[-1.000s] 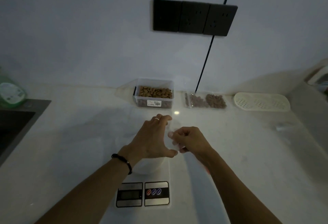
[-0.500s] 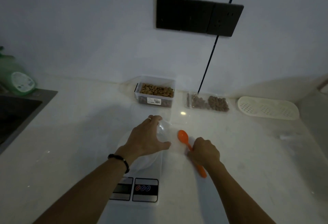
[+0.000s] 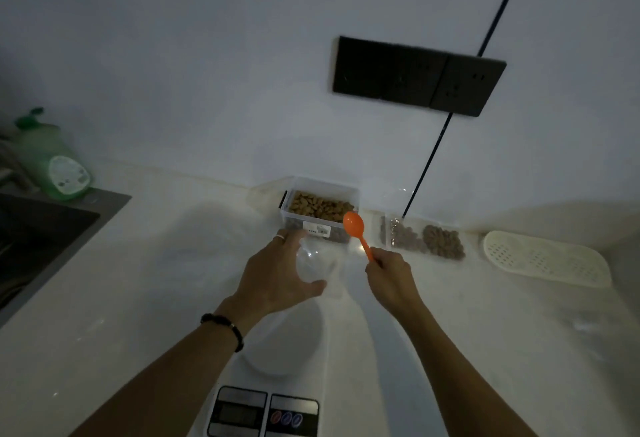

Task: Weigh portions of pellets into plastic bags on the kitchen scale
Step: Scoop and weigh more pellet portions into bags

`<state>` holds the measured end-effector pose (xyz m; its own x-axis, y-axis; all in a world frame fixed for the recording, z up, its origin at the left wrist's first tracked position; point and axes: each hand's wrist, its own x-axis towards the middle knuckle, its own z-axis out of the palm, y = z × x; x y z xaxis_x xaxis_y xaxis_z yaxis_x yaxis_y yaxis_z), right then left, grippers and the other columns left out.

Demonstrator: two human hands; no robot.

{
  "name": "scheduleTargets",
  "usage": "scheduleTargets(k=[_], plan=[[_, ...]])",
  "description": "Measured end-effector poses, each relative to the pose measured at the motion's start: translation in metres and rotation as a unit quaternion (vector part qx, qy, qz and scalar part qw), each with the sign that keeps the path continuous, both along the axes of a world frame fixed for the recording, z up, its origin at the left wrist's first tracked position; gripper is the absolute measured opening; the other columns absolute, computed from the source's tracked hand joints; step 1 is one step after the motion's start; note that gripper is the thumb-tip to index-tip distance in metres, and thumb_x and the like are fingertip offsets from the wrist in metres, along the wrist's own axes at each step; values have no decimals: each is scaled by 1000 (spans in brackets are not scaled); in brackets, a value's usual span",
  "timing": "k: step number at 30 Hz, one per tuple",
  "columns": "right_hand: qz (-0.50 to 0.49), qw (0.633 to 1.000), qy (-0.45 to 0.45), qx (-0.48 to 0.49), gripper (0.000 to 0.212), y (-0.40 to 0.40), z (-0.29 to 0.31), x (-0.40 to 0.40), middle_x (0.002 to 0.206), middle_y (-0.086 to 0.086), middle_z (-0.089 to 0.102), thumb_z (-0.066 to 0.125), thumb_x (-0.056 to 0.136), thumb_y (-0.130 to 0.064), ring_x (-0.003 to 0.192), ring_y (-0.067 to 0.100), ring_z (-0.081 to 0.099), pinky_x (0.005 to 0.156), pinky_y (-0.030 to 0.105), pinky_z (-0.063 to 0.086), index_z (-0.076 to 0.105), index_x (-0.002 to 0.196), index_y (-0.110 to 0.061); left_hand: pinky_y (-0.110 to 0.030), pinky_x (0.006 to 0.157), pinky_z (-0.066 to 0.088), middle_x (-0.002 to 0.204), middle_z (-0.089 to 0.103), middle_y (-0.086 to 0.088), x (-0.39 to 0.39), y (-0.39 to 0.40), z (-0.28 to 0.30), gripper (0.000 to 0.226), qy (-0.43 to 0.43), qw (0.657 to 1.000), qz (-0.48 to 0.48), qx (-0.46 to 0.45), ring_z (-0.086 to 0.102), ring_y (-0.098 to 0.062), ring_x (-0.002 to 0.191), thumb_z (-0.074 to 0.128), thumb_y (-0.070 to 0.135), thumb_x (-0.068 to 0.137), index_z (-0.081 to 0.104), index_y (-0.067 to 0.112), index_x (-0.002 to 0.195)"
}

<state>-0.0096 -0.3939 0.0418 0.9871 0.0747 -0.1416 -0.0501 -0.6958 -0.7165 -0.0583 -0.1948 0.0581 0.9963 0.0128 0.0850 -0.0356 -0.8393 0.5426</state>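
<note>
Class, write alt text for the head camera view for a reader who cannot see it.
A right hand raises an orange spoon toward a tub of pellets while the left hand holds a clear bag above a scale. The counter is dim.

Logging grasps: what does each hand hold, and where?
Right hand pinches the orange spoon at its handle end. Left hand grips the clear plastic bag near its mouth.

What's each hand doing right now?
Left hand: holds the clear plastic bag open.
Right hand: closed on the orange spoon handle.
</note>
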Motion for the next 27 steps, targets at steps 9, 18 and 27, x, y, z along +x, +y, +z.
scheduleTargets(k=[9,18,27], plan=[[-16,991,-70,-108,21,44,27,66,94,7,72,55,89,-10,83,26,68,73,34,55,70,102,-17,-34,91,37,121,48,1,57,42,-6,91,-19,999,18,38,46,-21,113,71,63,58,39,25,135],[-50,985,-33,-164,26,67,22,105,84,4,70,49,87,-6,69,20,62,60,23,48,73,85,-17,-35,89,39,122,47,2,94,69,-15,90,-24,998,2,57,44,-21,111,69,65,58,40,27,134],[-92,992,84,22,18,90,14,119,75,-2,61,61,86,-5,61,8,49,50,16,36,76,92,-13,-33,91,36,125,46,0,104,90,-20,88,-3,998,5,58,44,-19,114,70,61,63,38,21,135]])
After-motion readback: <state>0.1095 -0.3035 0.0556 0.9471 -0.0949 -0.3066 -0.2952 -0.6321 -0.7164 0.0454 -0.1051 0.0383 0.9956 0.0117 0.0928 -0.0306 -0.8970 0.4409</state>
